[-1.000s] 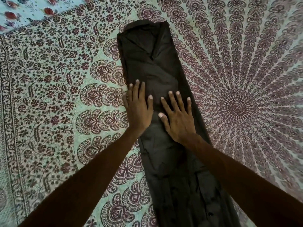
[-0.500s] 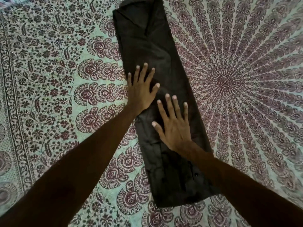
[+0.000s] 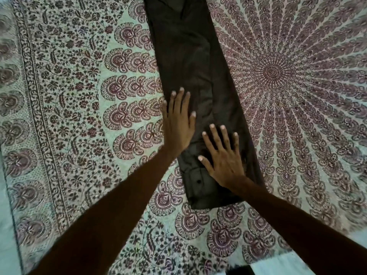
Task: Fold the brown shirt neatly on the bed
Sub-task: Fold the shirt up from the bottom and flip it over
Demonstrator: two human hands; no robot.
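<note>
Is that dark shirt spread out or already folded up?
Partly folded: the brown shirt lies as a long narrow strip on the bedsheet, not folded end to end. Left hand and right hand press it flat.

No legible text, label or number anywhere.
</note>
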